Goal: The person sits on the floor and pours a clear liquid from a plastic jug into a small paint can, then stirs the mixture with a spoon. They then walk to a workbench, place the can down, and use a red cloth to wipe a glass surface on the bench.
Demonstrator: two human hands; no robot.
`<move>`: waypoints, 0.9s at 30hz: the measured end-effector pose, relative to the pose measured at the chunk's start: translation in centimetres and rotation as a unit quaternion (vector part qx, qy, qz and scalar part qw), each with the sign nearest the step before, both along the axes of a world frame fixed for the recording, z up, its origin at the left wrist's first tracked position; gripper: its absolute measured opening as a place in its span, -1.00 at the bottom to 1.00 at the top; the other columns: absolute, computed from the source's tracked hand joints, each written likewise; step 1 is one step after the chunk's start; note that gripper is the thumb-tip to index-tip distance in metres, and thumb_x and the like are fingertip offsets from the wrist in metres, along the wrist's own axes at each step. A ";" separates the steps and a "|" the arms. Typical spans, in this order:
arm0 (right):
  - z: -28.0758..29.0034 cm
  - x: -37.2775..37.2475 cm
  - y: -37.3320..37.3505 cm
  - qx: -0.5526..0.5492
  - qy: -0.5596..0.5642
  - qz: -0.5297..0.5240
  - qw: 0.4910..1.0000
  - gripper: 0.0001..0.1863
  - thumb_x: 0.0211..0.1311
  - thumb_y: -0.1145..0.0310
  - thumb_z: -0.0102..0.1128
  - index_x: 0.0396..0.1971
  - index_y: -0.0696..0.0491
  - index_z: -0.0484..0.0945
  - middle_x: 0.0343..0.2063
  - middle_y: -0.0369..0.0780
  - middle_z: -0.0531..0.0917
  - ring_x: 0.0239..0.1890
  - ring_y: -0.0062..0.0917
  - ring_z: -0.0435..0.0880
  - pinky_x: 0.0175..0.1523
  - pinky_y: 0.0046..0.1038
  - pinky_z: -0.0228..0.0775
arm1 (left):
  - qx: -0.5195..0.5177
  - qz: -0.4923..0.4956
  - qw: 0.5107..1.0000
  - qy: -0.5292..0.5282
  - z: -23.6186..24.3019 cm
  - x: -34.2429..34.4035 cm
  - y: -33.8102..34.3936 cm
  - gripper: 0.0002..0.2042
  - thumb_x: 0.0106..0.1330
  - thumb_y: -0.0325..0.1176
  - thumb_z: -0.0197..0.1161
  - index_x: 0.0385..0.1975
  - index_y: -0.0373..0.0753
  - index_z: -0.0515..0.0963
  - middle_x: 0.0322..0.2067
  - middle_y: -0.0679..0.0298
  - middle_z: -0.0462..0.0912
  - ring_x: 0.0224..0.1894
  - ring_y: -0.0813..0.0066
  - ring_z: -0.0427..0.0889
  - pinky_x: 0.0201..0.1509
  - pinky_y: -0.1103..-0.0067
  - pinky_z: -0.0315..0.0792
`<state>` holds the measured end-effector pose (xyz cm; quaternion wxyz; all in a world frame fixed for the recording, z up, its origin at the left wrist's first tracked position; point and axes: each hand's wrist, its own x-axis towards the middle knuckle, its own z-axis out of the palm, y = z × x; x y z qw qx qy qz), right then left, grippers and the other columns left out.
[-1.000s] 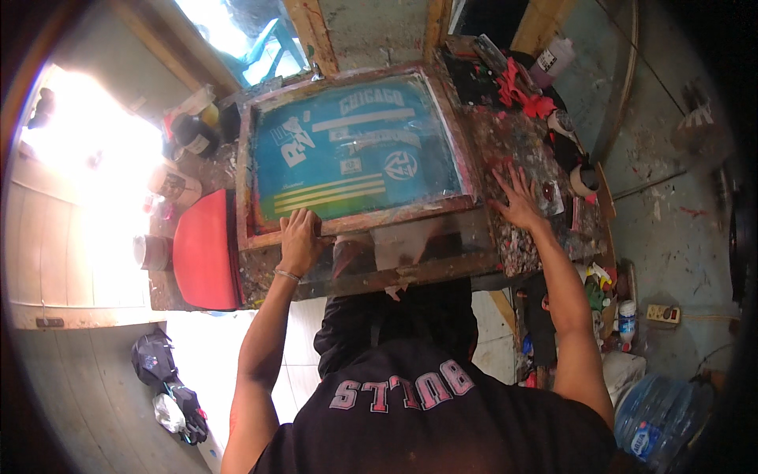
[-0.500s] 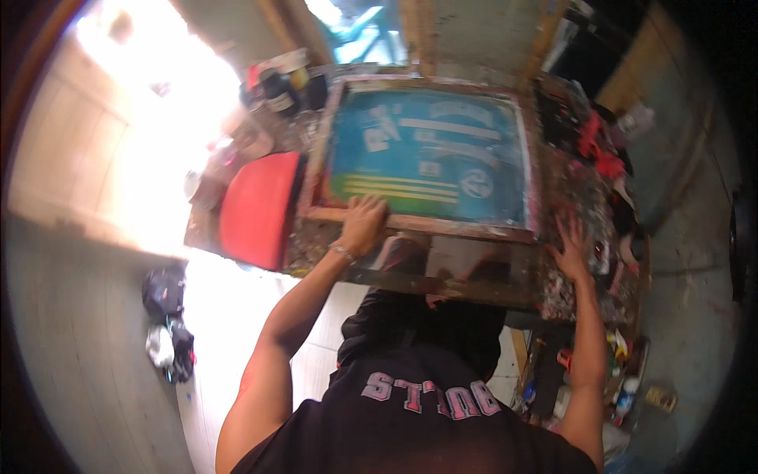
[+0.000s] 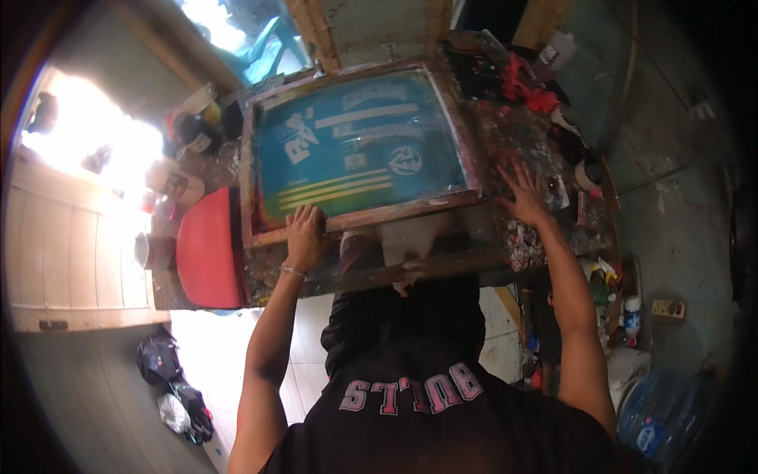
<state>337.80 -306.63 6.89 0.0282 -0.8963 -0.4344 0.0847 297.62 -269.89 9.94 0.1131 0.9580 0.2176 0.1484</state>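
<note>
A wooden-framed printing screen [image 3: 410, 208] lies on the worktable in front of me. Its blue-green mesh [image 3: 316, 178] carries pale lettering, a round emblem and several yellow stripes. My left hand [image 3: 304, 235] grips the near wooden rail toward its left end, fingers curled over the top. To the right of the screen, my right hand [image 3: 523, 197] rests on the paint-stained tabletop with fingers spread, holding nothing. What lies beneath the screen is mostly hidden; a smooth, shiny surface shows along its near side.
A red padded panel [image 3: 208, 251] stands left of the screen. Bottles and tubs [image 3: 196, 136] crowd the table's left side. Red cloth or gloves [image 3: 527, 85] and small containers lie at the right. A large water jug [image 3: 659, 415] and dark bags [image 3: 160, 359] are on the floor.
The view has shifted, so the table and screen appear farther left and slightly tilted. Both hands keep about the same places, the left on the rail and the right on the tabletop.
</note>
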 end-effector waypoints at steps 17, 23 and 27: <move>0.7 -0.3 0.4 0.109 -0.006 -0.012 0.994 0.01 0.34 -0.40 0.12 0.63 -0.21 0.03 0.64 -0.05 -0.13 0.66 -0.04 -0.18 0.60 0.24 -0.33 | -0.043 -0.050 0.998 -0.015 3.1 2.0 -0.5 -0.27 0.05 -0.09 0.62 0.21 -0.27 0.48 0.00 0.06 0.59 0.13 -0.02 0.52 0.23 0.19 0.36; 2.5 7.8 -1.3 0.326 0.017 -0.162 0.931 -0.29 0.36 -0.03 0.33 0.36 0.09 0.45 0.19 0.05 0.58 0.27 -0.08 0.55 0.33 -0.16 0.36 | -0.051 -0.192 0.976 -0.093 6.0 17.2 -7.3 -0.42 0.26 -0.17 0.49 0.21 -0.33 0.52 0.17 -0.03 0.57 0.24 -0.09 0.50 0.35 0.16 0.35; 5.3 13.6 1.8 0.307 0.028 -0.239 0.921 -0.60 0.30 0.18 0.41 -0.03 0.17 0.73 -0.26 0.02 0.79 -0.16 -0.17 0.82 -0.03 -0.24 0.59 | -0.103 -0.310 0.943 -0.056 3.4 32.2 -11.8 -0.41 0.40 -0.10 0.33 0.31 -0.34 0.46 0.34 -0.07 0.48 0.39 -0.09 0.42 0.49 0.16 0.27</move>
